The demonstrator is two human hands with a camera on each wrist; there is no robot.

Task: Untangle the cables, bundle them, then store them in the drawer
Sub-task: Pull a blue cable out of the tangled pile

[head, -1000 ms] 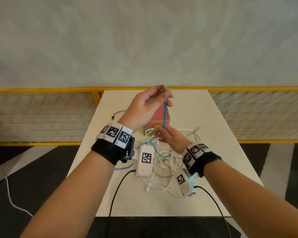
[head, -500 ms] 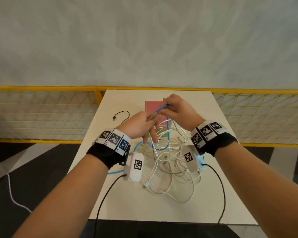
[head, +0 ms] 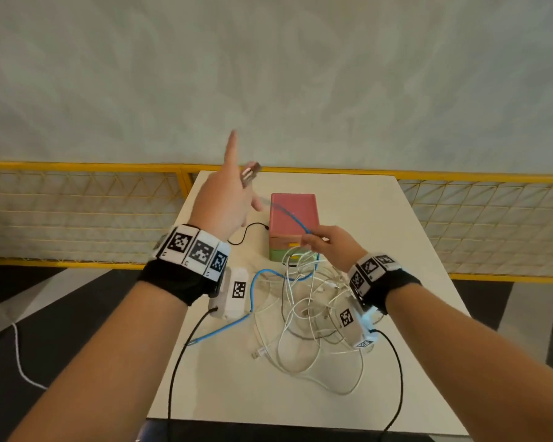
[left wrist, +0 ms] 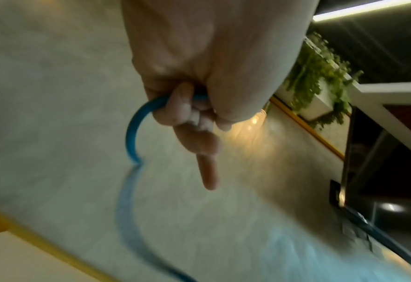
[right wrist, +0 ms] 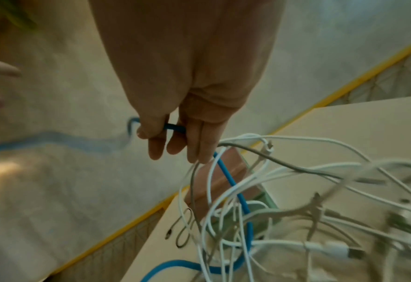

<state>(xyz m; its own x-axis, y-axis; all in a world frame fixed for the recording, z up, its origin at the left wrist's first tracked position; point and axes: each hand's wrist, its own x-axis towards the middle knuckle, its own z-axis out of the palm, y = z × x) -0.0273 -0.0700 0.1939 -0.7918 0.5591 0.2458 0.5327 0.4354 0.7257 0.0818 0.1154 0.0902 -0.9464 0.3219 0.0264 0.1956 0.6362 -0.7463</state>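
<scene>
Blue cable (head: pixel 296 220) stretched between hands: left hand (head: pixel 227 199) raised, grips plug end, index finger straight; right hand (head: pixel 331 247) pinches it above white cable tangle (head: pixel 313 314), near pink drawer box (head: pixel 294 215).

A blue cable (head: pixel 296 222) runs taut above the pink-topped drawer box (head: pixel 293 224) down into the tangled white cables (head: pixel 313 309) on the counter (head: pixel 396 224), its raised, blurred end apparently a metal plug (head: pixel 250 174).

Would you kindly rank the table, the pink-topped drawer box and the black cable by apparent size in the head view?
1. Table, largest.
2. Drawer box.
3. Black cable, smallest; it lies farther back, beside the box.
</scene>
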